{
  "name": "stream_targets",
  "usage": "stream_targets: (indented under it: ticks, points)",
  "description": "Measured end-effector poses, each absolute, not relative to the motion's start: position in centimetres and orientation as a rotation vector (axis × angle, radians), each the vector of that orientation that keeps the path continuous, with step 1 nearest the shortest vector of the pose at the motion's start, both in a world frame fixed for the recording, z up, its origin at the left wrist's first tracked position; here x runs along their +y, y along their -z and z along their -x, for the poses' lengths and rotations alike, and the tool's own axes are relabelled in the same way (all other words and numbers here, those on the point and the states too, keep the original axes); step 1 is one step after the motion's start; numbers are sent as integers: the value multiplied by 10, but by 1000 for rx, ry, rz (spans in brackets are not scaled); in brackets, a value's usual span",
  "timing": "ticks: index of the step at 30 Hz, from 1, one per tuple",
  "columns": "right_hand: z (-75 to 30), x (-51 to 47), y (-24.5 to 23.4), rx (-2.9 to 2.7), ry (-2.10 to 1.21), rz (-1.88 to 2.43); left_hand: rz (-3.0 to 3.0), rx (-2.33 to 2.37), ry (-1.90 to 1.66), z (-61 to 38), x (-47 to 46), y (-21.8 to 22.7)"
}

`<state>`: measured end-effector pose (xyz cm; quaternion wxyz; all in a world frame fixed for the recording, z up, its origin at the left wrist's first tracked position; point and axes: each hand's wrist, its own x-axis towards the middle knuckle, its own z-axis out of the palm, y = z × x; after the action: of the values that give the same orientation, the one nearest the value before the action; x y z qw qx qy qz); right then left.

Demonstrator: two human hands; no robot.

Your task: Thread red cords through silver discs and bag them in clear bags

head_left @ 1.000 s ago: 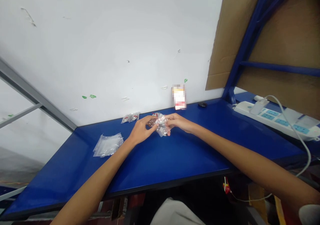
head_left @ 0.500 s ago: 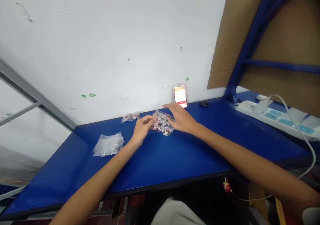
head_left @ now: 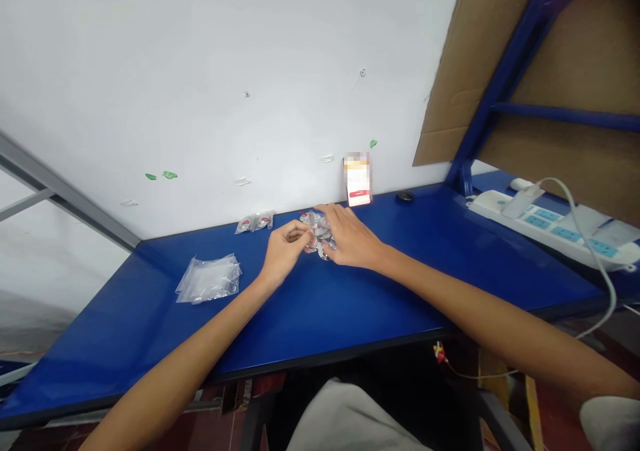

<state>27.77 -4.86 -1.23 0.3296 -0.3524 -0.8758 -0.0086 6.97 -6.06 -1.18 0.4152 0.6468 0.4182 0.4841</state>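
Round shiny metallic pieces with red marks (head_left: pixel 321 223) lie bunched in or under clear plastic on the blue table, between my two hands. My left hand (head_left: pixel 286 249) is closed in a pinch at the left side of the bunch, thumb and forefinger on the edge of a clear plastic bag (head_left: pixel 311 239). From the right, my right hand (head_left: pixel 354 237) reaches over the pieces, its thumb apart from its fingers and touching them. It partly hides the bunch, so I cannot tell how many pieces are inside the plastic.
A stack of flat clear bags (head_left: pixel 210 279) lies on the left of the blue table (head_left: pixel 310 321). Small filled packets (head_left: pixel 255 222) sit by the wall. A lit phone (head_left: pixel 358 181) leans there, near a black oval object (head_left: pixel 405 197). A white power strip (head_left: pixel 555 227) with a cable is at right.
My right hand has moved in over the pieces and covers more of them. My left hand keeps its pinch beside them. The whole view has shifted slightly.
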Motion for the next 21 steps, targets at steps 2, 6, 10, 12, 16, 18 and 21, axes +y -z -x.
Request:
stream_targets:
  ticks: [2,6,10,12,16,18,21]
  points:
    - [-277,-51,11,-2300,-23,884,-1640,1031,-1201,-69,-59,12]
    - [-277,-53,9,-2285,-64,854,-1629,1026,-1182,-66,-57,10]
    - [-278,-53,8,-2299,-68,826,-1583,1017,-1128,-65,-57,8]
    - [-278,-53,7,-2310,-53,815,-1557,1002,-1106,-66,-58,7]
    - [-278,-53,6,-2332,-19,844,-1647,1041,-1112,-67,-60,5]
    - [-278,-54,6,-2349,-16,852,-1714,1043,-1098,-67,-60,5]
    - [-278,-54,7,-2370,-8,832,-1729,966,-1036,-66,-59,7]
